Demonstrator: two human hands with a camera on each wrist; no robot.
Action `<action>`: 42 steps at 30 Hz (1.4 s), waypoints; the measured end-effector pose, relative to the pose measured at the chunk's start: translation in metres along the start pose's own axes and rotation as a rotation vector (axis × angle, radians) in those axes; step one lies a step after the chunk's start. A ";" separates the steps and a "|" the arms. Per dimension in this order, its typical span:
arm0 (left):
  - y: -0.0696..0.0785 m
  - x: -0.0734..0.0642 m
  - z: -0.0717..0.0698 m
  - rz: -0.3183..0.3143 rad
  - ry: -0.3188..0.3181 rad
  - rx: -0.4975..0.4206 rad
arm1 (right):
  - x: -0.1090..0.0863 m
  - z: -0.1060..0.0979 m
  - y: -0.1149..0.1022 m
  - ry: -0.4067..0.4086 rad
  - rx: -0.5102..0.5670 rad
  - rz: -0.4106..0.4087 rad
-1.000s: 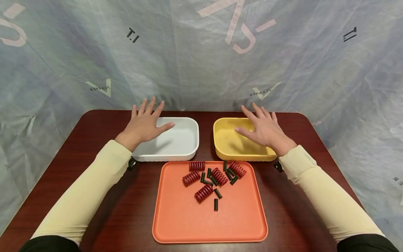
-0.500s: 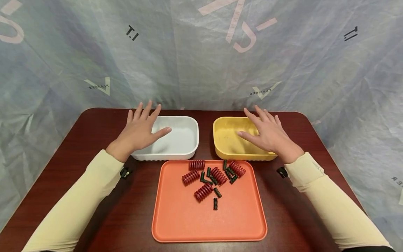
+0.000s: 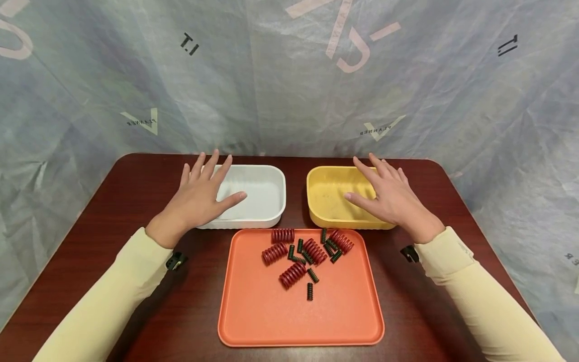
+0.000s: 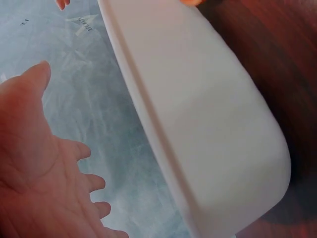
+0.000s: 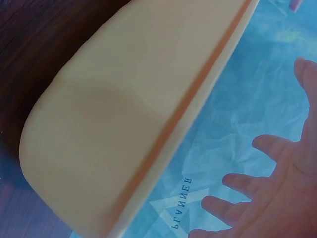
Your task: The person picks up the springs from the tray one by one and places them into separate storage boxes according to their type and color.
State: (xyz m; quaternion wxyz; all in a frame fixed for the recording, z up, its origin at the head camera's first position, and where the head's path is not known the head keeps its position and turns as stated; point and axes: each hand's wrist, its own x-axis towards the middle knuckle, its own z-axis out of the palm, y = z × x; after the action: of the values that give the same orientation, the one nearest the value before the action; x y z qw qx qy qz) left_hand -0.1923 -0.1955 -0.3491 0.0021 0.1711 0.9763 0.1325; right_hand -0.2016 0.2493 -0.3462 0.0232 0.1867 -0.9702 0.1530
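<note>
The left hand (image 3: 194, 198) and right hand (image 3: 395, 198) are well apart from each other, each palm down with fingers spread and thumb pointing inward. Below the left hand sits a white bin (image 3: 260, 201), its outer end partly covered by the hand; below the right hand, a yellow bin (image 3: 325, 198) is likewise partly covered. The wrist views show both palms clear of the rims. Between the forearms and nearer the body than the hands, an orange tray (image 3: 298, 322) bears thick red springs (image 3: 293, 275) and smaller dark green springs (image 3: 309, 291).
</note>
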 end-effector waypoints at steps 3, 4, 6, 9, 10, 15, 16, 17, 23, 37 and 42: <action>0.002 -0.005 0.001 0.003 0.008 -0.008 | -0.003 -0.001 -0.002 0.012 0.006 -0.011; 0.003 -0.006 0.001 0.005 0.009 -0.009 | -0.005 -0.001 -0.003 0.015 0.007 -0.013; 0.005 -0.009 0.001 0.006 0.009 -0.013 | -0.007 -0.001 -0.004 0.022 0.011 -0.018; 0.007 -0.012 0.002 0.007 0.014 -0.010 | -0.008 -0.001 -0.006 0.030 0.013 -0.027; 0.007 -0.013 0.002 0.008 0.017 -0.011 | -0.009 -0.001 -0.007 0.031 0.012 -0.030; 0.007 -0.016 0.004 0.007 0.032 -0.011 | -0.010 -0.001 -0.010 0.021 0.004 -0.033; 0.007 -0.017 0.004 0.007 0.034 -0.013 | -0.011 -0.001 -0.010 0.018 0.004 -0.032; 0.007 -0.018 0.004 0.008 0.036 -0.014 | -0.011 -0.001 -0.010 0.016 0.003 -0.032; 0.008 -0.025 0.004 0.022 0.064 -0.029 | -0.018 -0.002 -0.012 0.032 0.011 -0.038; 0.013 -0.057 -0.002 0.032 0.151 -0.036 | -0.038 -0.004 -0.015 0.108 0.034 -0.075; 0.016 -0.070 -0.002 0.030 0.189 -0.036 | -0.045 -0.005 -0.017 0.138 0.053 -0.094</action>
State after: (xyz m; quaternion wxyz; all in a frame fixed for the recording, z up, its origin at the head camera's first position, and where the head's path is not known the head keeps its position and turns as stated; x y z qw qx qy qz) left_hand -0.1211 -0.2054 -0.3460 -0.0888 0.1725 0.9669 0.1656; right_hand -0.1529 0.2515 -0.3412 0.0921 0.2215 -0.9521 0.1898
